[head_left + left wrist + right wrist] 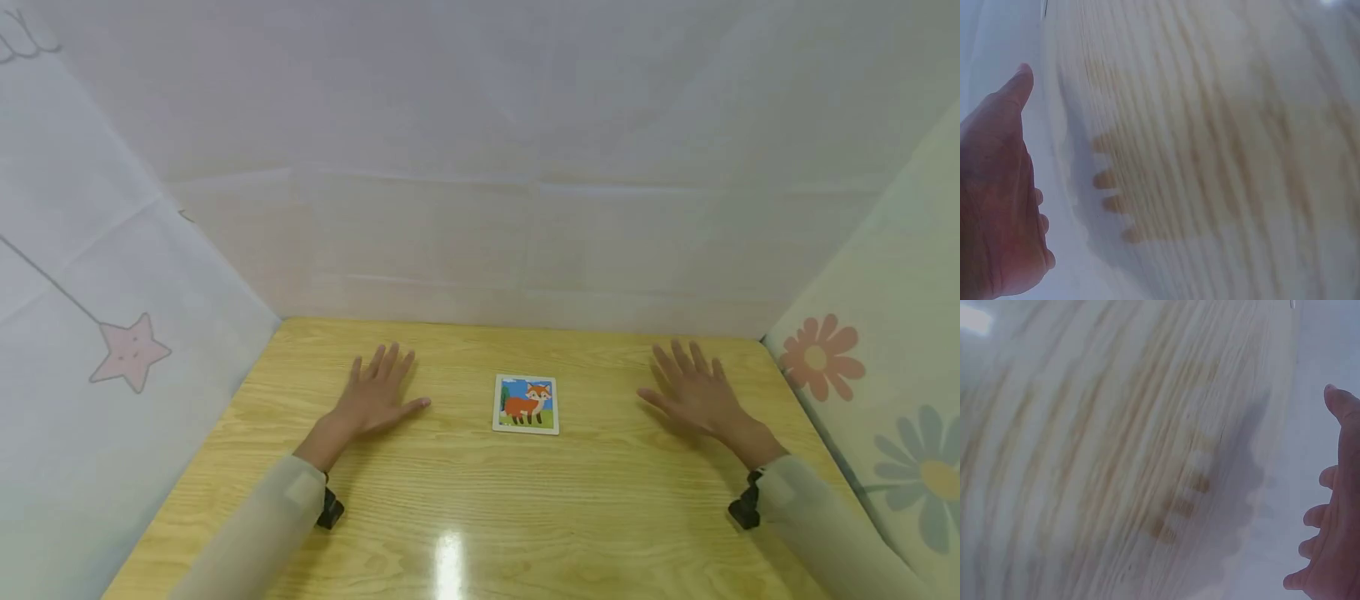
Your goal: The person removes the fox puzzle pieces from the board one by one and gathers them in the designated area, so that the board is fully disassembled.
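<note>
A square picture puzzle (526, 405) with a white border lies flat at the middle of the wooden table, showing an orange fox on grass under a blue sky. To its left, my left hand (373, 400) is held palm down over the table, fingers spread and straight, holding nothing. My right hand (697, 398) mirrors it on the other side, fingers extended and thumb pointing inward at the puzzle. In the wrist views the left hand (1000, 194) and right hand (1335, 519) hover above the wood, their shadows and reflections on its surface.
The wooden table (510, 492) has a glossy top with a bright light reflection near the front. A white cloth wall (480, 242) rises at its back edge. Printed cloth stands along both sides, with a pink star (131, 352) at left and a red flower (821, 357) at right.
</note>
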Demonstrator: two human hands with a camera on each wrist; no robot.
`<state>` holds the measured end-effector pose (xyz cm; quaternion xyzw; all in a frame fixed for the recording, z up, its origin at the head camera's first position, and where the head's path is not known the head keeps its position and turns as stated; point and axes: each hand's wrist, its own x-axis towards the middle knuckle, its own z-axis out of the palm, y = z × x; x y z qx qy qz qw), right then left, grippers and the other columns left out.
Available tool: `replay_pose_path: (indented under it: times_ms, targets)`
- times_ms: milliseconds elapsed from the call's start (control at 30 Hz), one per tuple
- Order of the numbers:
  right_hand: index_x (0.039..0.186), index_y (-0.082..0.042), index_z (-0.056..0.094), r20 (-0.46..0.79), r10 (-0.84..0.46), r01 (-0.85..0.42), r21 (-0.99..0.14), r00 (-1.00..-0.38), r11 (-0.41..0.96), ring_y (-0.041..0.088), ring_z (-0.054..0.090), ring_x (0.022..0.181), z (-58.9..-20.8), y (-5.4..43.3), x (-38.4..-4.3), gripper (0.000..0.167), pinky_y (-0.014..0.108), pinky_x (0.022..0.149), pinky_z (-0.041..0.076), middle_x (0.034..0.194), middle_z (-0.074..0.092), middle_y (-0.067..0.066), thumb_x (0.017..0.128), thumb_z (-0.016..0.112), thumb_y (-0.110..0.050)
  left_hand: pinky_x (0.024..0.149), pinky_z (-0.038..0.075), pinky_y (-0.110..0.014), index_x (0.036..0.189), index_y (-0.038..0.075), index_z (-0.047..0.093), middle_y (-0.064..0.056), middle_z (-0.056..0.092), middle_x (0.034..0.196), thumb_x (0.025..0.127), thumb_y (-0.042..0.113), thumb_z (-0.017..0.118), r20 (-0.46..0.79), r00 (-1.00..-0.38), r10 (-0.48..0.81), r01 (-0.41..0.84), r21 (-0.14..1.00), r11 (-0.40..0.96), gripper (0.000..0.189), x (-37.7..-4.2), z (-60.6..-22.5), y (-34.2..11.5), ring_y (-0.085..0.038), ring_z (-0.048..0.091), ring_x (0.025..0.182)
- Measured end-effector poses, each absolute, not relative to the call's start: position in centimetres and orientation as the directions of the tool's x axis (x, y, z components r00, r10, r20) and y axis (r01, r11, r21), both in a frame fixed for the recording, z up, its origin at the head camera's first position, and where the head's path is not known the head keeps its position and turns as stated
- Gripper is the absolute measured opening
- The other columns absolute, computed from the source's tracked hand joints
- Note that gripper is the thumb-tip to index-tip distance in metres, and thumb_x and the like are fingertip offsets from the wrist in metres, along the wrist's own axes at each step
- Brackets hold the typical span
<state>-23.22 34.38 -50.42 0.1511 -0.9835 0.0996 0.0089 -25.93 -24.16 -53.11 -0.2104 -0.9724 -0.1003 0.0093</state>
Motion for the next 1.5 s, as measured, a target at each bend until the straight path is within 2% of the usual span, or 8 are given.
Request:
replay_pose_path:
  times_ms: [200,367,800,1067,1500]
  targets:
    - [0.169,-0.005,0.023,0.073,-0.317,-0.325,-0.2,-0.946,0.924,0.063,0.01,0.154,-50.3,33.1,-23.5,0.092,0.086,0.115,0.01,0.171,0.015,0.035,0.104,0.055,-0.062,0.122,0.008,-0.078,0.169,0.009,0.025,-0.027,0.018,0.173,0.098,0.08,0.046,0.072,-0.894,0.442,0.448,0.179,0.876,0.103,-25.5,-52.9,-23.0,-0.05,0.014,0.16]
    - [0.168,-0.003,0.024,0.063,-0.328,-0.334,-0.185,-0.942,0.924,0.061,0.01,0.155,-50.2,31.9,-23.7,0.091,0.083,0.117,0.012,0.171,0.014,0.034,0.105,0.054,-0.061,0.124,0.01,-0.076,0.168,0.008,0.028,-0.025,0.017,0.174,0.098,0.077,0.05,0.069,-0.882,0.467,0.472,0.161,0.867,0.101,-24.6,-52.0,-21.8,-0.049,0.017,0.16]
    - [0.17,-0.008,0.019,0.076,-0.392,-0.399,-0.164,-0.917,0.902,0.055,0.01,0.159,-50.1,28.4,-24.9,0.09,0.078,0.121,0.014,0.174,0.013,0.027,0.105,0.053,-0.061,0.127,0.013,-0.07,0.169,0.01,0.028,-0.022,0.019,0.174,0.1,0.073,0.053,0.039,-0.833,0.551,0.552,0.103,0.827,0.096,-23.5,-51.4,-19.4,-0.044,0.018,0.161]
    - [0.17,-0.01,0.022,0.103,-0.434,-0.446,-0.206,-0.895,0.871,0.051,0.01,0.16,-50.0,26.2,-25.2,0.088,0.073,0.124,0.015,0.174,0.017,0.024,0.106,0.056,-0.058,0.128,0.013,-0.067,0.17,0.011,0.025,-0.019,0.013,0.176,0.1,0.072,0.053,0.015,-0.784,0.62,0.617,0.116,0.778,0.097,-22.7,-50.6,-18.0,-0.042,0.014,0.162]
    - [0.169,-0.009,0.026,0.153,-0.513,-0.535,-0.256,-0.845,0.805,0.047,0.025,0.158,-50.4,22.3,-26.1,0.084,0.066,0.126,0.025,0.17,0.03,0.025,0.106,0.058,-0.054,0.13,0.014,-0.062,0.171,0.015,0.022,-0.018,0.014,0.177,0.102,0.075,0.046,-0.023,-0.695,0.718,0.715,0.083,0.694,0.095,-21.9,-51.0,-16.6,-0.036,0.014,0.163]
